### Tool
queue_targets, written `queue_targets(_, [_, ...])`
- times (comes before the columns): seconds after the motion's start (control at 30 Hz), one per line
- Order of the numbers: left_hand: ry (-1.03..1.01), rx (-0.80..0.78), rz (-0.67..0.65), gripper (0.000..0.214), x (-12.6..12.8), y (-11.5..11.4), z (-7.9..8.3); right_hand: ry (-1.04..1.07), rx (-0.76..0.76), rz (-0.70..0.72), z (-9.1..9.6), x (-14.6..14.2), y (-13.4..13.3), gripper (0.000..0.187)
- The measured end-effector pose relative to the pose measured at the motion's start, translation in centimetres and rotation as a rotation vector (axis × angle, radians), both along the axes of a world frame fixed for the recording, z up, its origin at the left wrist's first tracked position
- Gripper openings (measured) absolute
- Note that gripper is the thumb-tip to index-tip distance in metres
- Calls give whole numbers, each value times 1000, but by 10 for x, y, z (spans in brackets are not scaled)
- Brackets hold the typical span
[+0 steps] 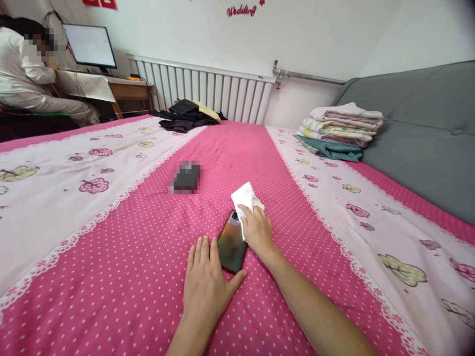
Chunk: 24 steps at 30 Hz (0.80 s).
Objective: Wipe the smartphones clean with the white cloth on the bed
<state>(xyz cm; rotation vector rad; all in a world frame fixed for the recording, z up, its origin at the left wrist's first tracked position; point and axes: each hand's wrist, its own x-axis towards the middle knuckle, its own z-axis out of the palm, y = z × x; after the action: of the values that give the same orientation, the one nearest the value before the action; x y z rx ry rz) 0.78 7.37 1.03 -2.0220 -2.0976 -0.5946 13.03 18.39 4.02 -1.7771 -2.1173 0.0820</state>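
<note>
Phone (pixel 231 247), upper edge partly hidden by white cloth (pixel 243 197) gripped in right hand (pixel 259 229), left hand (pixel 205 279) unclenched alongside

Your left hand (pixel 204 279) lies just below the centre of the frame, palm down, its 4 fingers nearly straight and slightly fanned toward the top, its thumb spread out to the right. Your right hand (pixel 259 228) sits higher, just right of centre, back upward, its fingers bent in a grip. Your left forearm (pixel 188 336), bare, runs down to the bottom edge; your right forearm (pixel 315 309), also bare, slants to the lower right, showing more of its length.
</note>
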Motion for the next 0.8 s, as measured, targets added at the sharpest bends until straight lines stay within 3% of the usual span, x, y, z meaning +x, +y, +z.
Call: queue_targets(0.8, [18, -5, 7, 92, -1, 0, 0, 7, 7, 5, -2, 0, 1, 38])
